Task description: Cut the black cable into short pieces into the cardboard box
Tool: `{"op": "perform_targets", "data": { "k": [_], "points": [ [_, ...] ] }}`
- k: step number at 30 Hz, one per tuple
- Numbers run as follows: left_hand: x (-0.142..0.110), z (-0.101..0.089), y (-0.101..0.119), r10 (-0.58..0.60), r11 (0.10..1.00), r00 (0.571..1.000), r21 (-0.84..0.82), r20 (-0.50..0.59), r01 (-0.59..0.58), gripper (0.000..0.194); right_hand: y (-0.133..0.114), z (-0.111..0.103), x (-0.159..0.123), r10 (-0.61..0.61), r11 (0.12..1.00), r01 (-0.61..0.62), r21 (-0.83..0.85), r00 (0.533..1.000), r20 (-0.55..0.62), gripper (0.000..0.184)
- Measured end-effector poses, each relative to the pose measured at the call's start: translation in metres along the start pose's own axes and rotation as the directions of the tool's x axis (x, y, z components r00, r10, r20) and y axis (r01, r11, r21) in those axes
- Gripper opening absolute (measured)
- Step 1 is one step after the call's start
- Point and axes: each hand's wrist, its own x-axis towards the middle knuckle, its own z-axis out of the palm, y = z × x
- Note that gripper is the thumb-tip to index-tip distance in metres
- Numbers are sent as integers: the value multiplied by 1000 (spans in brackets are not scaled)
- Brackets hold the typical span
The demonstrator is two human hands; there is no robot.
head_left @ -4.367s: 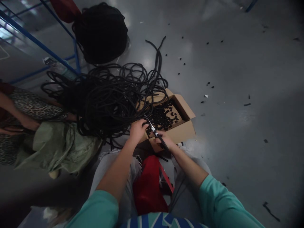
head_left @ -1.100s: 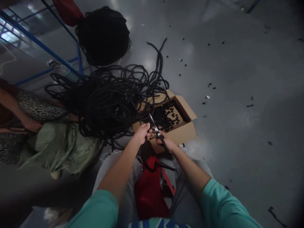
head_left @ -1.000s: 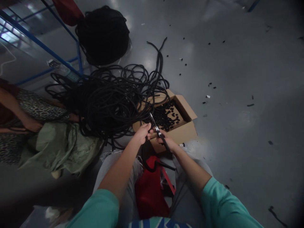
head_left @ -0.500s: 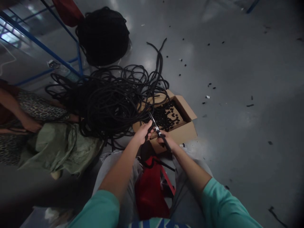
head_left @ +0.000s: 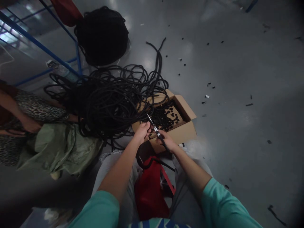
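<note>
My right hand (head_left: 167, 141) is wrapped round the dark handles of a pair of scissors (head_left: 156, 129). Their pale blades point up and to the left, just beside the fingers of my left hand (head_left: 142, 132). That hand is closed in a pinch on a black cord (head_left: 138, 158), which loops down from it towards my lap; the pinched end is too small to make out. Below both hands stands an open cardboard box (head_left: 182, 133) with many short black cut pieces (head_left: 166, 117) in it. A big tangle of black cord (head_left: 106, 101) lies against the box's left side.
Behind the tangle sits a large black coil (head_left: 102, 36). A blue metal frame (head_left: 38, 39) and a plastic bottle (head_left: 65, 71) are at the left. A person beside me has a hand (head_left: 32, 123) near green cloth (head_left: 61, 145). Red cloth (head_left: 150, 190) lies between my legs. Small black scraps dot the floor.
The scissors have shifted slightly left and their blades look closer together. The cord below my left hand now bows out in a wider loop. The box and tangle stay put.
</note>
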Motion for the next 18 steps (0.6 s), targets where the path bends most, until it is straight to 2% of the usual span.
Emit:
{"op": "perform_targets", "data": {
  "k": [6, 9, 14, 18],
  "points": [
    [-3, -3, 5, -98, 976, 990, -184, 106, 116, 32, -4, 1, -2, 82, 993, -81, 91, 997, -11, 36],
    [-1, -5, 4, -137, 959, 983, -231, 122, 162, 31, -6, 1, -2, 131, 985, -129, 117, 991, -12, 34],
    [1, -5, 2, -134, 955, 985, -253, 109, 158, 27, -9, -6, -3, 281, 938, -256, 236, 956, -82, 39],
    [0, -5, 6, -93, 951, 992, -287, 86, 114, 13, -6, -14, -3, 299, 934, -261, 245, 945, -135, 47]
  ]
}}
